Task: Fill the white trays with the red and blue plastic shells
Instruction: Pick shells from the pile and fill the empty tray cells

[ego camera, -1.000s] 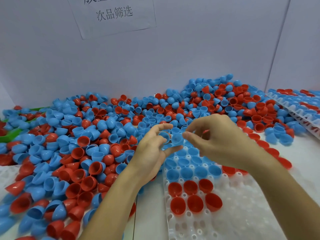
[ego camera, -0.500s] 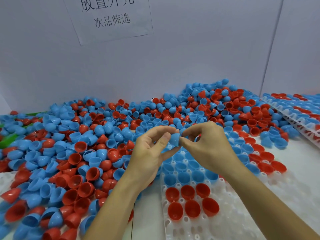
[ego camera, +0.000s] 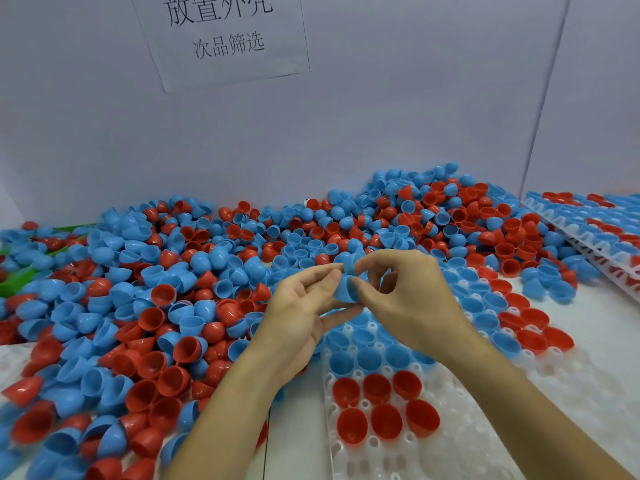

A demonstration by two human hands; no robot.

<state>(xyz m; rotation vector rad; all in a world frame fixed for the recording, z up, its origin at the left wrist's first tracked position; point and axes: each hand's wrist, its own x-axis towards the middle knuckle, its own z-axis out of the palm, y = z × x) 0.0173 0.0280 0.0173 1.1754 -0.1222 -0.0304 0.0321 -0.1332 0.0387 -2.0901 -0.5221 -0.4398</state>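
A big pile of loose red and blue shells (ego camera: 180,299) covers the table's left and back. In front of me lies a white tray (ego camera: 460,448) with rows of blue shells (ego camera: 370,358) and red shells (ego camera: 384,420) seated in its pockets. Above the tray's far end, my left hand (ego camera: 298,317) and my right hand (ego camera: 408,299) meet. Both pinch the same blue shell piece (ego camera: 344,289) between fingertips and thumbs; whether it is one shell or two stuck together is unclear.
Filled trays (ego camera: 595,237) are stacked at the right edge. A grey wall with a paper sign (ego camera: 225,36) closes the back. A green object (ego camera: 14,282) pokes out of the pile at far left.
The view has tilted up a little. Both hands stay together over the tray, fingers working on the blue shell; the right hand's fingertips now pinch it more closely.
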